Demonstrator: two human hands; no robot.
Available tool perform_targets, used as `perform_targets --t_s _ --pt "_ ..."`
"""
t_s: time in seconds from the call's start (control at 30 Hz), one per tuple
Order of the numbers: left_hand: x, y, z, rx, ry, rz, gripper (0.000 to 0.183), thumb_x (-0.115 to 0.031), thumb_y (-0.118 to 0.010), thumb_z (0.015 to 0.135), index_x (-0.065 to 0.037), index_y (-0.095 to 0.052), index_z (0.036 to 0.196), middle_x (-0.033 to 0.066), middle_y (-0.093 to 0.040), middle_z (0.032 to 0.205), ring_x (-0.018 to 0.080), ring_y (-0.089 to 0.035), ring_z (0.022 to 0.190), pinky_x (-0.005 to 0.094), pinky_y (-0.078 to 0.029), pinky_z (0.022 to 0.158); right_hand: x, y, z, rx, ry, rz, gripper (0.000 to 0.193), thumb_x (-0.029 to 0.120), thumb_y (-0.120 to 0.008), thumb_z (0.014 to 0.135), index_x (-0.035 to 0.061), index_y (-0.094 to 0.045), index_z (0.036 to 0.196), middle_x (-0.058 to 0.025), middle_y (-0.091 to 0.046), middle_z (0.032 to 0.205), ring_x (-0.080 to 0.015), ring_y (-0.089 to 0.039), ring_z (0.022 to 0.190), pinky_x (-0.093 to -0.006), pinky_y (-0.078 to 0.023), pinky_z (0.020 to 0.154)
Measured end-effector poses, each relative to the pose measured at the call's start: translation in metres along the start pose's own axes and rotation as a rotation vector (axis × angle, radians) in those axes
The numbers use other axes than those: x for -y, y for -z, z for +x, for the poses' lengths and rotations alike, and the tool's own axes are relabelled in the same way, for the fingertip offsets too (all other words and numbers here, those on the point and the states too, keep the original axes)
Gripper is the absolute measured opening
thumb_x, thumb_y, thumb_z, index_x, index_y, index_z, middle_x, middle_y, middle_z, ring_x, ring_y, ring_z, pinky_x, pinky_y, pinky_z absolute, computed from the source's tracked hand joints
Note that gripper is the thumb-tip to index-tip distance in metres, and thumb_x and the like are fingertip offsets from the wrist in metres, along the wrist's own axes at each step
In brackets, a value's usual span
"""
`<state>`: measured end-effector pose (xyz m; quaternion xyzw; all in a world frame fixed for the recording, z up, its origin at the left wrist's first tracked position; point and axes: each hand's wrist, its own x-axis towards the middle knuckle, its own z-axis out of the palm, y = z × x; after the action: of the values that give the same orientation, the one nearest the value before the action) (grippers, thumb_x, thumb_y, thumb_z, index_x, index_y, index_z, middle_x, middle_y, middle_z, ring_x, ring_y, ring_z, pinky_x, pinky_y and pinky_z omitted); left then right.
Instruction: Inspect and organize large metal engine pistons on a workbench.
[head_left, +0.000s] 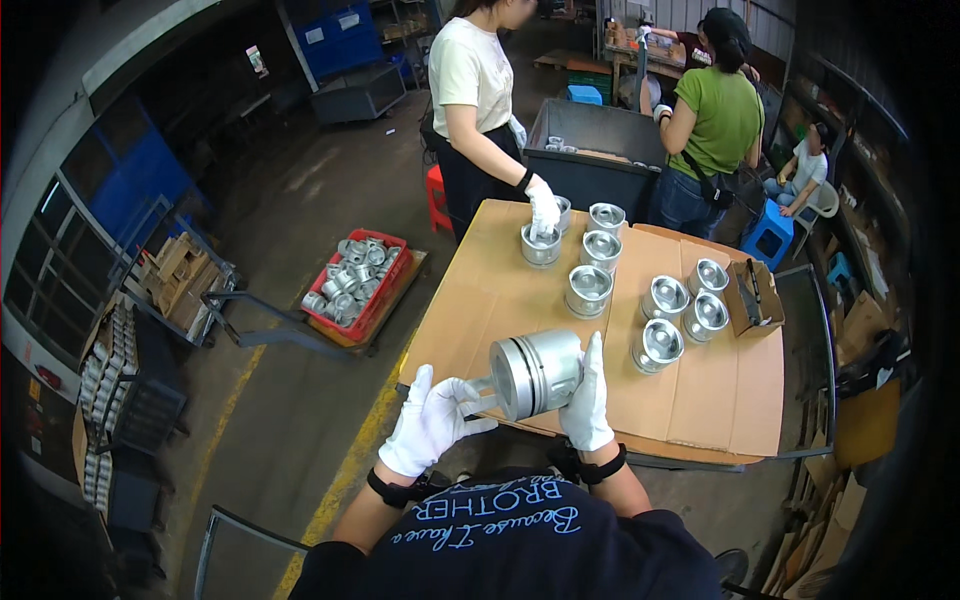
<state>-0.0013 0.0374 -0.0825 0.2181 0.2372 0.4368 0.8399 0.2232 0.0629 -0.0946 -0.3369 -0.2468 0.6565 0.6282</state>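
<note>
Over the near edge of the cardboard-covered table I hold up a large silver piston (540, 373), tilted on its side, with dark ring grooves near its flat crown. My right hand (588, 402), in a white glove, presses along its skirt end. The gloved fingers of my left hand (430, 425) reach the crown end from the left, thumb raised; their exact grip on the edge is partly hidden. Beyond it stand several upright pistons, the nearest being a piston (658, 345) to the right and a piston (589, 291) in the middle.
Brown cardboard (480, 300) covers the table. An open small box (755, 298) sits at its right. Across from me, a co-worker's gloved hand (543, 208) touches a piston. A red crate (398, 275) of pistons is at left; a dark metal bin (600, 172) stands behind.
</note>
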Motion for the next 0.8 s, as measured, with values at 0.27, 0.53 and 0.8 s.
perform_targets --t_s 0.27,0.53,0.8 --pt "0.018 -0.003 0.006 -0.136 -0.054 0.198 0.051 -0.045 -0.041 0.099 0.000 -0.057 0.117 0.0184 -0.057 0.126 0.0307 -0.053 0.119 0.0434 -0.044 0.097 0.014 0.028 0.014 0.104 0.062 -0.232 0.042 0.040 -0.047 0.100 0.0015 -0.064 0.096 0.0011 -0.063 0.084 -0.0053 -0.055 0.076 -0.0227 -0.046 0.072" --pt "0.005 0.023 -0.020 -0.337 -0.190 0.278 0.030 -0.022 -0.051 0.096 0.000 -0.058 0.115 0.0173 -0.063 0.116 0.0267 -0.061 0.107 0.0397 -0.049 0.091 0.030 0.017 0.051 0.232 -0.192 -0.491 0.038 0.033 -0.071 0.087 -0.0017 -0.066 0.102 0.0006 -0.065 0.084 -0.0046 -0.055 0.075 -0.0208 -0.045 0.070" --pt "-0.016 0.090 0.009 -0.428 -0.002 0.811 0.026 -0.023 -0.062 0.092 -0.005 -0.063 0.111 0.0018 -0.066 0.103 0.0103 -0.060 0.092 0.0262 -0.047 0.078 0.033 -0.024 0.132 0.469 -0.333 -1.101 0.059 0.057 -0.069 0.079 0.0005 -0.070 0.097 -0.0066 -0.067 0.083 -0.0136 -0.059 0.075 -0.0291 -0.048 0.073"
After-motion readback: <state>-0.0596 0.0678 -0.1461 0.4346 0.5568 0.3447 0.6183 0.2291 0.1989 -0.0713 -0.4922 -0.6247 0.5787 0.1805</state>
